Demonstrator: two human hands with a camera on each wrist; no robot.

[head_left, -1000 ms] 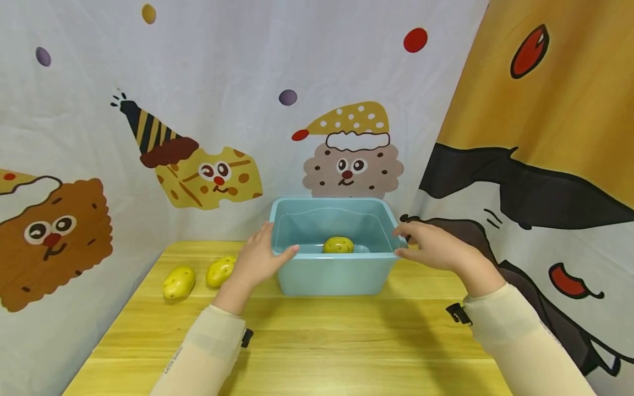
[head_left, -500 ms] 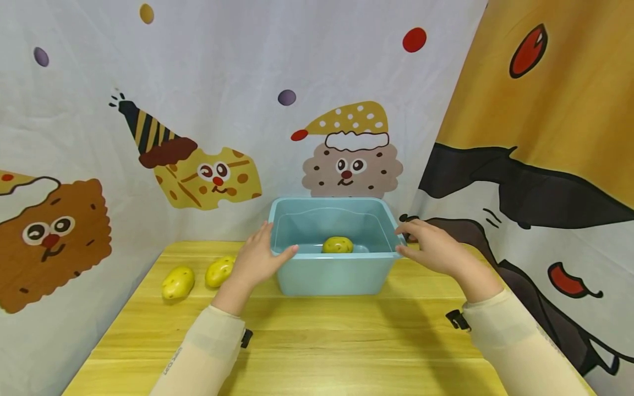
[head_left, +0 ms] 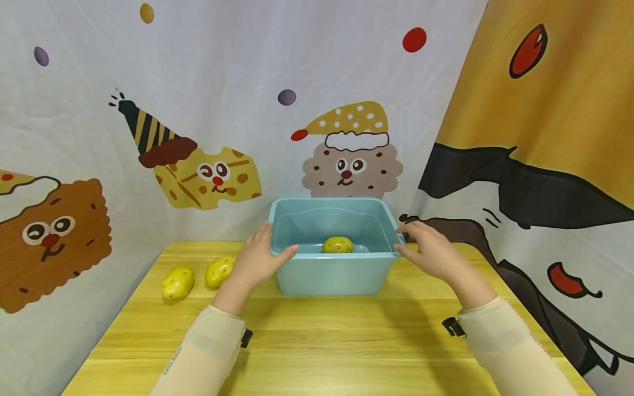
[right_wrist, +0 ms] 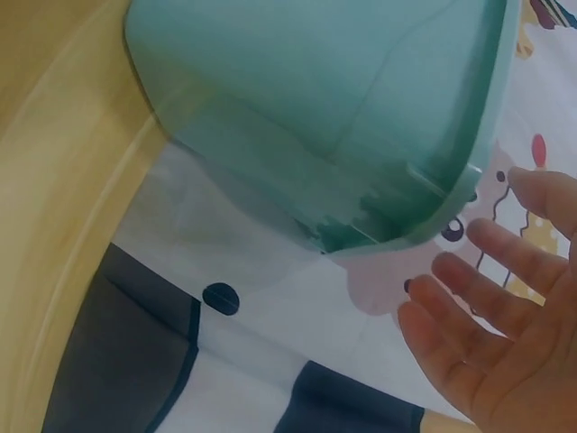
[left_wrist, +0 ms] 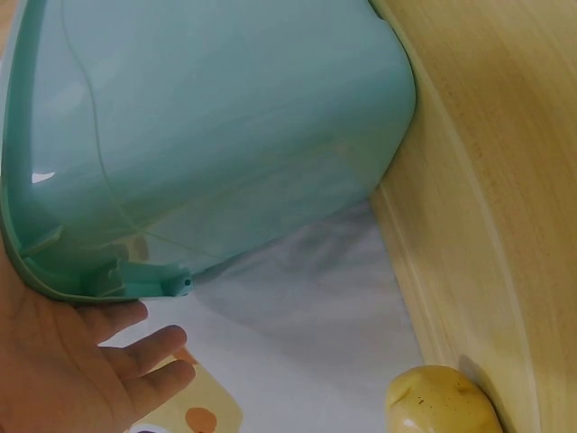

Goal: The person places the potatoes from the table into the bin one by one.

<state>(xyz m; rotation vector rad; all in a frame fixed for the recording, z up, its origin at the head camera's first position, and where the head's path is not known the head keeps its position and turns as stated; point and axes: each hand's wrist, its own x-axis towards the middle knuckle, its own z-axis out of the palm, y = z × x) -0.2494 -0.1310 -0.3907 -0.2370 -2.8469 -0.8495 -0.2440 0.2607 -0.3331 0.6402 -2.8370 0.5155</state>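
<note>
A light blue plastic bin (head_left: 332, 278) stands upright against the curtain, with one yellow potato (head_left: 338, 245) on its floor. My left hand (head_left: 255, 261) is at the bin's left front corner, thumb across the rim. In the left wrist view its extended fingers (left_wrist: 149, 352) lie just under the rim's outer edge. At the right front corner is my right hand (head_left: 433, 250), thumb and fingertips close to the rim. The right wrist view shows its fingers (right_wrist: 478, 316) spread and loosely bent beside the bin, with a gap between most of them and the rim.
Two more potatoes lie on the wooden table (head_left: 322, 341) left of the bin: one farther left (head_left: 178, 282), the other (head_left: 219, 271) partly behind my left hand. A cartoon-printed curtain (head_left: 223, 66) hangs behind and at both sides of the table.
My right hand and forearm have shifted slightly, the wrist moving left and lower in the head view. The left hand, the bin and the potatoes stay in place.
</note>
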